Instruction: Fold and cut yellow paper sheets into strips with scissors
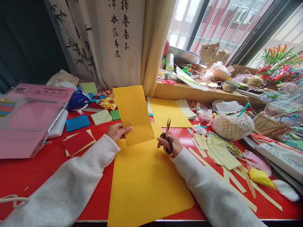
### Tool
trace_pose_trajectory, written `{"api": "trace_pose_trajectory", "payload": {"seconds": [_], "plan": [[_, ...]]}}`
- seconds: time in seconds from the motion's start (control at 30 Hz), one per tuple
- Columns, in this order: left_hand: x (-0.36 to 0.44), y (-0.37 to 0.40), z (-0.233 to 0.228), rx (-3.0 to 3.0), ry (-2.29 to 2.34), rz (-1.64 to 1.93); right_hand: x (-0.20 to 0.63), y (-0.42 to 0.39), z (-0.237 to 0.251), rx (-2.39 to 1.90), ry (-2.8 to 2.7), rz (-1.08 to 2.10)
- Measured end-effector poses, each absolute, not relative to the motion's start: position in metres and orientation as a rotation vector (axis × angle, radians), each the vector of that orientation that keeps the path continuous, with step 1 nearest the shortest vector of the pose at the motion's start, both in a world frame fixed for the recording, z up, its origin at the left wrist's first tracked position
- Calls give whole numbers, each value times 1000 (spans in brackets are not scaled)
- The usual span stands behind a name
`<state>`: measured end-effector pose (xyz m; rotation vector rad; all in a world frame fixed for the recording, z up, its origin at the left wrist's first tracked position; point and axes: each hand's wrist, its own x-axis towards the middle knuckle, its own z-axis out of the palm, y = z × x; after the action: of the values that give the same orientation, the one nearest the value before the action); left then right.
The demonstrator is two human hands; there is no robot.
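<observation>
My left hand (116, 131) grips a rectangular sheet of yellow paper (134, 115) by its lower left side, thumb in front, and holds it raised and slightly tilted. In my right hand (174, 145) is a pair of scissors (169, 135) with dark handles, fingers through the loops and the blades pointing up. The blades are close to the right of the sheet and apart from it. Beneath both hands, a stack of larger yellow paper (151, 179) lies on the red table (94, 183). More yellow paper (169, 112) rests behind, partly covered by the raised sheet.
Pale paper strips (236, 181) and cut pieces (222, 153) lie to the right, near a netted round fruit (233, 124) with a straw. At left are red squares (78, 142), blue paper (77, 123) and a pink paper pack (35, 123). Craft items crowd the windowsill (189, 91).
</observation>
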<state>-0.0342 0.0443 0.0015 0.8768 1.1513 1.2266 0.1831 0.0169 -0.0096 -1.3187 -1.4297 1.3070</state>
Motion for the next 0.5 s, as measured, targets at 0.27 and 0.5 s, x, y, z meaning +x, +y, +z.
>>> {"api": "trace_pose_trajectory", "payload": {"seconds": [0.27,0.5], "plan": [[-52,50,11,965,1075,1459,182,6,-3,-1497,-1798,1551],[-51,47,14,991,1077,1449,183,3,-2,-1549,-1918,1448]]}}
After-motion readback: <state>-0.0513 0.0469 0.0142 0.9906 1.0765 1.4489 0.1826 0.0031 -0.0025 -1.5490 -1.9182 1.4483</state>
